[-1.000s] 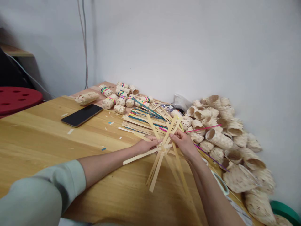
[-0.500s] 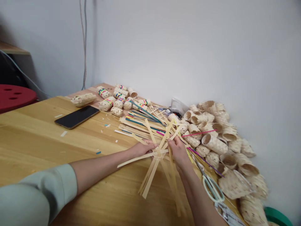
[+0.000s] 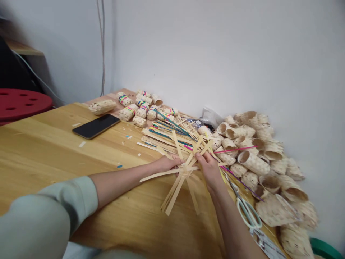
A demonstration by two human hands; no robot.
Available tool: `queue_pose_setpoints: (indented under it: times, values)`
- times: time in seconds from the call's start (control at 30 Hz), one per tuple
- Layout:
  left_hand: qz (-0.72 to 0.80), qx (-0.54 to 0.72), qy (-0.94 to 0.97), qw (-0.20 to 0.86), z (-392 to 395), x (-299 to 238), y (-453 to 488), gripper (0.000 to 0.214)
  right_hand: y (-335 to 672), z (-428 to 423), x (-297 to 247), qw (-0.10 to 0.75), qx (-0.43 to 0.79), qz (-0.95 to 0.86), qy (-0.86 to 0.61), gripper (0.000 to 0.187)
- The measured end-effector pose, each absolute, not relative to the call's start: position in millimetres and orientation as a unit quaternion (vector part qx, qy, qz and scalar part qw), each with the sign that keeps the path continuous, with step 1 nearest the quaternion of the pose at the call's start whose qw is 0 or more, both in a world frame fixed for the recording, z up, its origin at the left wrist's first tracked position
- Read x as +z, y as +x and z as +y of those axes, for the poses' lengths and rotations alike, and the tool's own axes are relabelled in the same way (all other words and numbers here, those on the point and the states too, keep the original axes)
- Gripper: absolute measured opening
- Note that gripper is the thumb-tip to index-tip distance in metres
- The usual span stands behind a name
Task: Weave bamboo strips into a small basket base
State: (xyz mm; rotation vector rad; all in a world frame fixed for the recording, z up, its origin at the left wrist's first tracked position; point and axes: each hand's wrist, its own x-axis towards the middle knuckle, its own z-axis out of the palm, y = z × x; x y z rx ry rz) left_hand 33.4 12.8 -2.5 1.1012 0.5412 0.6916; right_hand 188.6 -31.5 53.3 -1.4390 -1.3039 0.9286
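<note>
Left hand (image 3: 167, 163) and right hand (image 3: 209, 168) both pinch the strip star (image 3: 185, 170) at its hub, low over the table (image 3: 54, 154) beside the strip pile (image 3: 161, 136); only the small centre looks woven, the spokes all loose.

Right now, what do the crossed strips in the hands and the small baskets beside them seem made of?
Crossed strips: probably split bamboo or a similar plant fibre; pale, matt, flat, thin. Small baskets: seemingly the same material, woven and unpainted; the weave shows on their walls.
</note>
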Motion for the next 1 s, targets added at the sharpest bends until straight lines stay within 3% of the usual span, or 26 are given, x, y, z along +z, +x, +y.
queue_pose_setpoints:
  times: [0.2,0.5,0.63,0.7,0.77,0.87,1.0]
  values:
    - [0.25,0.335,0.521,0.744,16.9,-8.2,33.5,0.047,192.4,-27.2,57.8,0.335,0.315,-0.638,-0.618,0.029]
    - [0.217,0.339,0.458,0.793,11.9,-8.6,33.5,0.049,205.6,-15.2,50.8,0.275,0.345,-0.681,-0.584,0.023]
    - [0.258,0.372,0.427,0.783,10.3,-12.0,36.2,0.047,203.0,-13.9,49.0,0.303,0.352,-0.662,-0.588,0.036]
    - [0.264,0.385,0.419,0.779,10.7,-12.0,36.2,0.045,201.4,-18.9,51.5,0.338,0.287,-0.665,-0.601,0.044]
    - [0.271,0.395,0.419,0.772,12.1,-11.3,35.5,0.042,201.2,-28.5,56.3,0.373,0.14,-0.671,-0.625,0.046]
    - [0.285,0.41,0.426,0.755,14.9,-10.4,34.2,0.036,204.3,-45.4,62.9,0.39,-0.078,-0.661,-0.636,0.036]
    - [0.286,0.419,0.423,0.751,16.5,-9.2,33.6,0.032,212.6,-54.4,60.9,0.323,-0.129,-0.688,-0.636,0.022]
